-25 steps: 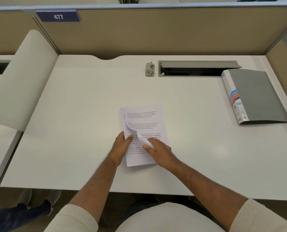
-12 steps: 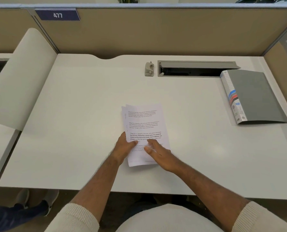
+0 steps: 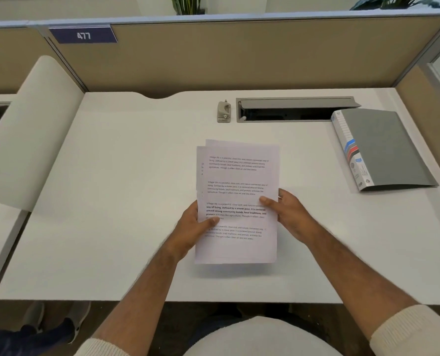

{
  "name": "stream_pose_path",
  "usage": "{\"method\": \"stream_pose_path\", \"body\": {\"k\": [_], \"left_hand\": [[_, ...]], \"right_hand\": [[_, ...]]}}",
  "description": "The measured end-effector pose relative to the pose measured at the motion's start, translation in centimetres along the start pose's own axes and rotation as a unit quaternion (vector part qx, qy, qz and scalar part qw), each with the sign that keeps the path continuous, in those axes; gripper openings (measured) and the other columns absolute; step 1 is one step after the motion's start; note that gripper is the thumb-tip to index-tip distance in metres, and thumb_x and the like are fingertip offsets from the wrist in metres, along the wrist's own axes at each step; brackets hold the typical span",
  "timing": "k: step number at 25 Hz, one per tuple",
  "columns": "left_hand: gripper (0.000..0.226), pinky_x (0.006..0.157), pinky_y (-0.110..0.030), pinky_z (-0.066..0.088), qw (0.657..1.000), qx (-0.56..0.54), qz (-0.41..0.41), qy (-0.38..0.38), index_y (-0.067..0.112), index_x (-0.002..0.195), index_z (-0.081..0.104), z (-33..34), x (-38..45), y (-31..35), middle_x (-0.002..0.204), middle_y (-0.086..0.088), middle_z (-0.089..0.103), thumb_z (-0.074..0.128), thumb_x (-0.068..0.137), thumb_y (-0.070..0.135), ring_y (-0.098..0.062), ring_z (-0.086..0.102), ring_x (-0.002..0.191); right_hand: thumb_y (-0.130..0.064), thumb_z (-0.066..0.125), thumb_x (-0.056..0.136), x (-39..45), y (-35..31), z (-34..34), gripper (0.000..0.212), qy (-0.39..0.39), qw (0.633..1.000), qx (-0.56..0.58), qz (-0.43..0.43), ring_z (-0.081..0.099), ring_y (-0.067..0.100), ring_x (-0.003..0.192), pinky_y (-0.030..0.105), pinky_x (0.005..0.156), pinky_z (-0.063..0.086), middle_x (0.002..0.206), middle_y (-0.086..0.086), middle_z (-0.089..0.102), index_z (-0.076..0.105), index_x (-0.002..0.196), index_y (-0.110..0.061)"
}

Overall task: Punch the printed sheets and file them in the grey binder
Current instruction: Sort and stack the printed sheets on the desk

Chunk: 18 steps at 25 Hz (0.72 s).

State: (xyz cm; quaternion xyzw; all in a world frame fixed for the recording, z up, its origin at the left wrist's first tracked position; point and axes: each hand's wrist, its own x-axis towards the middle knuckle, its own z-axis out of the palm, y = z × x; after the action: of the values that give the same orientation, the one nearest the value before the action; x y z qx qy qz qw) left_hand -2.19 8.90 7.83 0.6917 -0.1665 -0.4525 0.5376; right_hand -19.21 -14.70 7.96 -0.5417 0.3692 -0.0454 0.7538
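A small stack of printed sheets (image 3: pixel 239 176) is held over the middle of the white desk (image 3: pixel 126 191), its pages slightly fanned at the top. My left hand (image 3: pixel 191 228) grips the stack's left edge with the thumb on the text. My right hand (image 3: pixel 289 214) grips the right edge, thumb on top. The closed grey binder (image 3: pixel 386 147) lies flat at the right, spine label facing me. A small grey hole punch (image 3: pixel 224 112) stands at the back centre, apart from both hands.
An open cable tray slot (image 3: pixel 290 110) runs along the back between the punch and the binder. Beige partition walls (image 3: pixel 239 55) close off the rear and right. A curved white divider (image 3: pixel 31 134) rises at the left. Someone's shoes (image 3: pixel 57 319) show under the desk at lower left.
Both hands went from pressing and leafing the sheets flat on the desk to gripping the stack by its two side edges; the stack is lifted and squarer to me.
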Motion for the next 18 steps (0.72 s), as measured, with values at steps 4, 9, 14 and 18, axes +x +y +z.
{"method": "stream_pose_path", "body": {"k": [4, 9, 14, 18], "left_hand": [[0.040, 0.103, -0.049, 0.060, 0.999, -0.015, 0.037, 0.011, 0.021, 0.134, 0.067, 0.9, 0.5, 2.9, 0.129, 0.001, 0.077, 0.074, 0.097, 0.008, -0.023, 0.074, 0.118], [0.034, 0.097, -0.039, 0.062, 0.993, -0.011, 0.109, 0.035, 0.024, 0.128, 0.072, 1.6, 1.2, 7.3, 0.124, 0.005, 0.079, 0.075, 0.097, 0.011, -0.021, 0.076, 0.114], [0.035, 0.096, -0.036, 0.061, 0.992, -0.010, 0.116, 0.044, 0.020, 0.130, 0.072, 2.6, 1.9, 8.8, 0.122, 0.005, 0.080, 0.077, 0.097, 0.015, -0.017, 0.076, 0.113], [0.024, 0.088, -0.032, 0.062, 0.995, 0.007, 0.100, 0.025, 0.023, 0.123, 0.075, 3.7, 1.9, 8.4, 0.116, 0.006, 0.081, 0.072, 0.100, 0.016, -0.015, 0.078, 0.108]], "right_hand": [[-0.015, 0.078, 0.089, -1.0, -4.0, 0.9, 0.036, 0.042, 0.995, -0.013, -0.088, 0.074, 0.026, 0.110, 0.042, 0.098, 0.059, 0.117, 0.006, 0.078, 0.070, 0.124, -0.009], [-0.016, 0.079, 0.089, -2.6, -9.3, 0.5, 0.029, 0.068, 0.976, -0.070, -0.194, 0.076, 0.016, 0.102, 0.027, 0.085, 0.062, 0.113, -0.005, 0.079, 0.071, 0.118, -0.019], [-0.018, 0.084, 0.085, -2.7, -8.6, 0.0, 0.036, 0.076, 0.970, -0.108, -0.203, 0.076, 0.011, 0.102, 0.028, 0.086, 0.062, 0.111, -0.009, 0.078, 0.069, 0.117, -0.027], [-0.020, 0.084, 0.085, -2.6, -6.2, -0.2, 0.037, 0.086, 0.975, -0.109, -0.174, 0.075, 0.009, 0.101, 0.032, 0.091, 0.061, 0.111, -0.009, 0.079, 0.071, 0.120, -0.023]]}}
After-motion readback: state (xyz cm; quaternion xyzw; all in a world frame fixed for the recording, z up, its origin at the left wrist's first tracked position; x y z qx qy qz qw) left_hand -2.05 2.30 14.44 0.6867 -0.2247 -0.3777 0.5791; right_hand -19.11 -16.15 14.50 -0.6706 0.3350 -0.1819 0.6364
